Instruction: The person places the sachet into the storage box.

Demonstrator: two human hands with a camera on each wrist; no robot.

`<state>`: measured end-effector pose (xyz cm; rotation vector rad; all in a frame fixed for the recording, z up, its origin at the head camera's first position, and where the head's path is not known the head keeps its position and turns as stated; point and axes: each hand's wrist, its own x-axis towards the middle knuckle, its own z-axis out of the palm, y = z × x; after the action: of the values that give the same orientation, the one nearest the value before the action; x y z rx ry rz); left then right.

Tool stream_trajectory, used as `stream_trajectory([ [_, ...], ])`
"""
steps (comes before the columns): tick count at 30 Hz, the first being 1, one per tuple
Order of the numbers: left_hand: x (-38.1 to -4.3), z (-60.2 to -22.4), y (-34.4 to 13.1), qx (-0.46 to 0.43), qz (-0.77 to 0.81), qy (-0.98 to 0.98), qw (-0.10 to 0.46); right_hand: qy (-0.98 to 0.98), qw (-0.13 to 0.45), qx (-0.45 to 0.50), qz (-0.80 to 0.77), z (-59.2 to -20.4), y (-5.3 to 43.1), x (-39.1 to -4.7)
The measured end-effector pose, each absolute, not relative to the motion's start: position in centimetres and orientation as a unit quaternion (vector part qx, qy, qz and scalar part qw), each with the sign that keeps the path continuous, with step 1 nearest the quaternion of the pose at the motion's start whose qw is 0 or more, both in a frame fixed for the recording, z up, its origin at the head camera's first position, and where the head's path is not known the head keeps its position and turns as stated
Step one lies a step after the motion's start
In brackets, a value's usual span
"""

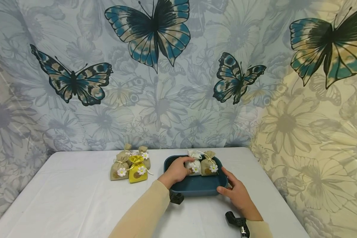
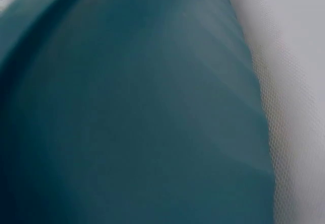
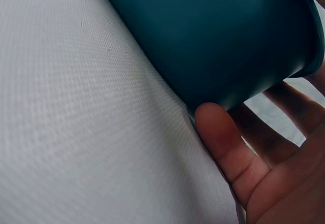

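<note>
A dark blue tray [image 1: 196, 190] stands on the white-covered table. Inside it, side by side at the back, are a white drawstring sachet [image 1: 197, 171] and a beige drawstring sachet [image 1: 206, 167], each with a white daisy. My left hand [image 1: 178, 170] reaches over the tray's left side and holds the white sachet; its thumb is hidden. At the right front corner, my right hand [image 1: 236, 193] grips the tray, thumb [image 3: 218, 127] against the wall and fingers round the side. Only the tray's outer wall [image 2: 142, 107] and white cloth fill the left wrist view.
Left of the tray, a yellow sachet [image 1: 138, 173] stands in front of several beige sachets [image 1: 119, 170]. A butterfly-printed curtain [image 1: 166, 109] hangs behind the table's back edge. Black wrist-camera mounts sit below both hands.
</note>
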<state>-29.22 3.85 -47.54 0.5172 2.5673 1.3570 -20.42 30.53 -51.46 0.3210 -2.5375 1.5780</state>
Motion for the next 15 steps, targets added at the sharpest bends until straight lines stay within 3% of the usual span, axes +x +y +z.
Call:
stream_trajectory([
  [15,-29.03,-47.30,3.65,0.119,0.587,0.782,0.173,-0.842,0.068,0.112,0.523,-51.48,30.62,-20.38],
])
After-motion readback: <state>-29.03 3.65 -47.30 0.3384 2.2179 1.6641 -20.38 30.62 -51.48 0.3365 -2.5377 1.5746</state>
